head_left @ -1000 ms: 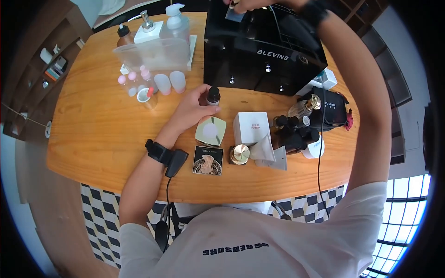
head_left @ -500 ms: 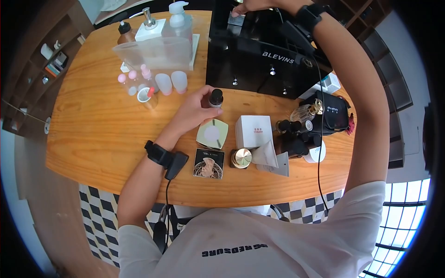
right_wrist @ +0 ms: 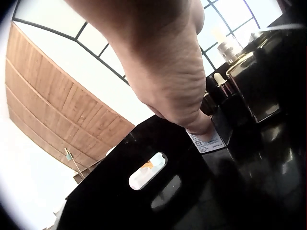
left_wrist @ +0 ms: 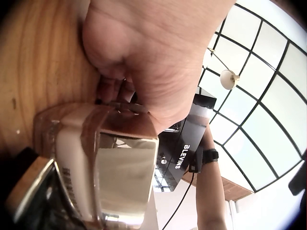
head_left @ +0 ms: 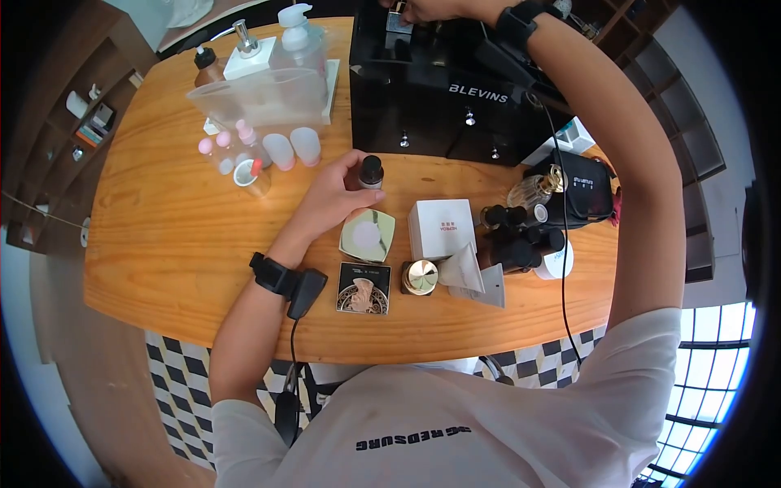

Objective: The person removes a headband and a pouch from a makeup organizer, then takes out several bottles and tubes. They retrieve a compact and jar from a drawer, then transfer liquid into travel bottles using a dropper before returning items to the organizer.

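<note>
On the table, my left hand (head_left: pixel 332 195) holds a small dark bottle with a black cap (head_left: pixel 371 170), thumb and fingers around it. Right below that hand lies a square, pale green-gold cosmetic container (head_left: pixel 367 236); its shiny cap (left_wrist: pixel 125 179) fills the front of the left wrist view. My right hand (head_left: pixel 435 8) is over the top of the black BLEVINS cosmetics organizer (head_left: pixel 423 106). It pinches a small dark box with a white printed label (right_wrist: pixel 209 144), held close over the glossy surface beside other bottles. The fingertips are partly hidden there.
Near the front edge are a decorated compact (head_left: pixel 364 289), a gold-capped jar (head_left: pixel 421 277), a white box (head_left: pixel 441 228) and tubes (head_left: pixel 464 271). Dark bottles (head_left: pixel 517 248) and a black pouch (head_left: pixel 587 189) stand right. Pump bottles (head_left: pixel 303 41) and small pink-capped bottles (head_left: pixel 224 150) stand left.
My right hand has shifted slightly left over the organizer with the small box. My left hand stays around the black-capped bottle. The head view has tilted a little.
</note>
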`<action>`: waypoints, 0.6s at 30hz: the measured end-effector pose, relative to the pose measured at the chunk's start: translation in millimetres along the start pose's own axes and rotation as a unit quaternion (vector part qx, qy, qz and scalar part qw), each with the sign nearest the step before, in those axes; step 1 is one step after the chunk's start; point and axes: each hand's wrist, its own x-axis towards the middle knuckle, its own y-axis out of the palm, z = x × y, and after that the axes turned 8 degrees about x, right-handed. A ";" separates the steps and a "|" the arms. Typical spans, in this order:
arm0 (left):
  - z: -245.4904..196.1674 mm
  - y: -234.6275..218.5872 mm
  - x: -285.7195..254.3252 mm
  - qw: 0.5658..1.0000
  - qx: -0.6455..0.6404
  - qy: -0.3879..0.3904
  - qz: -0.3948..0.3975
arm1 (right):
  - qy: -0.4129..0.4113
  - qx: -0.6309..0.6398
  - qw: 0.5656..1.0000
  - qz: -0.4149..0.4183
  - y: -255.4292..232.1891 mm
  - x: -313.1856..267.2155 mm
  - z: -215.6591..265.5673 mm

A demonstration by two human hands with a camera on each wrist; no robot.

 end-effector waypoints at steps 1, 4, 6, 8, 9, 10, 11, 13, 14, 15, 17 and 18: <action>0.4 0.0 -0.1 1.000 -0.007 0.000 0.001 | 0.000 0.003 1.000 -0.003 1.8 0.9 -2.3; -2.6 -0.1 -1.4 1.000 -0.012 -0.005 0.001 | -0.009 -0.029 1.000 -0.007 5.0 1.8 -7.1; -2.0 0.8 -1.5 1.000 -0.010 -0.008 0.000 | -0.014 -0.035 0.999 -0.003 6.5 1.1 -9.0; -1.2 1.9 -1.1 1.000 -0.005 0.008 -0.008 | -0.020 -0.043 0.999 0.000 5.7 1.4 -11.3; -0.9 1.9 -1.1 1.000 -0.006 0.007 -0.008 | -0.018 -0.049 0.998 0.020 4.6 2.1 -12.4; -0.8 1.7 -1.1 1.000 -0.004 0.009 -0.007 | -0.015 -0.055 0.998 0.039 4.3 2.4 -12.9; -0.9 1.6 -1.3 1.000 -0.002 0.010 -0.007 | -0.014 -0.054 0.998 0.039 4.6 2.6 -12.6; 0.6 1.5 -0.9 1.000 0.001 0.013 -0.007 | 0.007 -0.050 0.997 0.056 4.5 3.8 -11.7; -0.4 1.4 -0.8 1.000 0.004 0.016 -0.007 | 0.007 -0.050 0.997 0.056 4.3 4.5 -10.7; -1.4 1.0 -1.1 1.000 0.004 0.016 -0.006 | 0.014 -0.054 0.997 0.061 4.3 5.4 -9.5; -4.2 -0.1 -2.3 1.000 -0.005 -0.007 0.002 | 0.021 -0.057 0.996 0.067 4.1 5.5 -8.4; -5.1 0.0 -2.5 1.000 -0.005 -0.007 0.002 | 0.022 -0.057 0.996 0.071 4.0 5.9 -8.5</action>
